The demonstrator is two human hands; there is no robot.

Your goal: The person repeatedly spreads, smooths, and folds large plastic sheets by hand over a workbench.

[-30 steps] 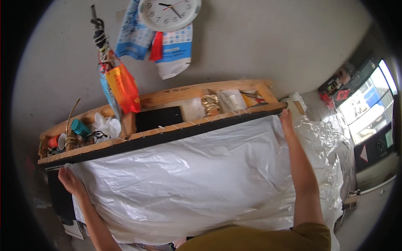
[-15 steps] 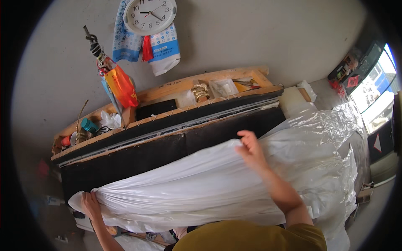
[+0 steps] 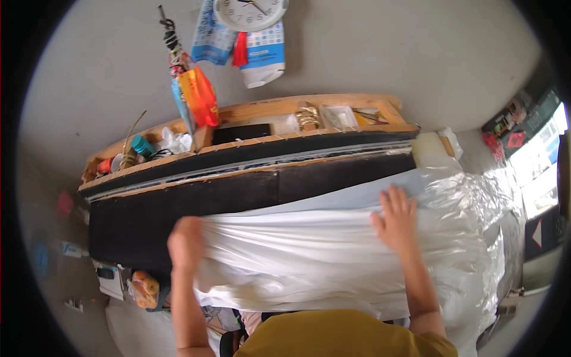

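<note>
A thin white sheet [image 3: 297, 256], drawn into long folds, lies across the black work surface [image 3: 137, 232]. My left hand [image 3: 187, 244] is closed in a slightly blurred fist at the sheet's left end, where the folds gather. Flat on the right part of the sheet is my right hand [image 3: 397, 220], its fingers spread and pointing away from me. Along the far edge of the white folds shows a smooth grey-blue strip [image 3: 339, 195], partly covered by them. Shiny clear plastic [image 3: 470, 202] spreads beyond my right hand.
Behind the surface, a wooden trough [image 3: 250, 110] holds a teal cup [image 3: 141, 146], a gold-coloured bundle [image 3: 308, 116] and white plastic. An orange bag [image 3: 199, 95] hangs above it, near a wall clock [image 3: 251, 12]. An orange-tinted packet [image 3: 144, 290] sits at lower left.
My left hand has moved right and away from me, pulling the sheet's left end along and baring more black surface. My right hand has come down onto the sheet, and the grey-blue strip now shows.
</note>
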